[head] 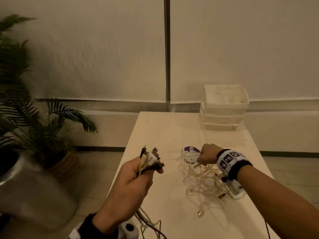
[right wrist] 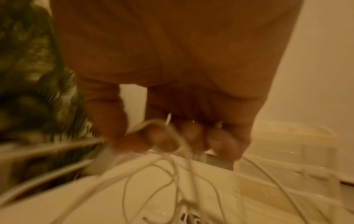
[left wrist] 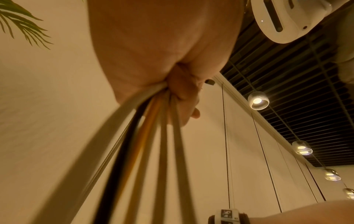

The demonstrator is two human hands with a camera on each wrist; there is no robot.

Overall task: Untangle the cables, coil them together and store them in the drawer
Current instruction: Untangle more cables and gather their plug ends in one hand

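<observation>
cables in the left hand [left wrist: 138, 136]: white, black and yellow-orange strands; one braided grey
connector ends [head: 152, 156]: black, white and silvery
tangled cables [head: 202, 180]: white and cream, some yellowish
table [head: 155, 131]: pale cream
drawer unit [head: 224, 107]: translucent white
round disc [head: 188, 150]: purple with white lettering
right wristband [head: 230, 160]: black with white panels of black square markers
plant [head: 25, 118]: dark green fronds, woven tan pot

Head view – high, facing forward and down along the table [head: 155, 128], wall beyond. Left wrist view – close under the left hand [left wrist: 162, 45], facing up at ceiling lamps [left wrist: 258, 100]. Right wrist view – close behind the right hand [right wrist: 172, 75], low over the cables [right wrist: 172, 166], blurred. Head and wrist views share hands and cables.
</observation>
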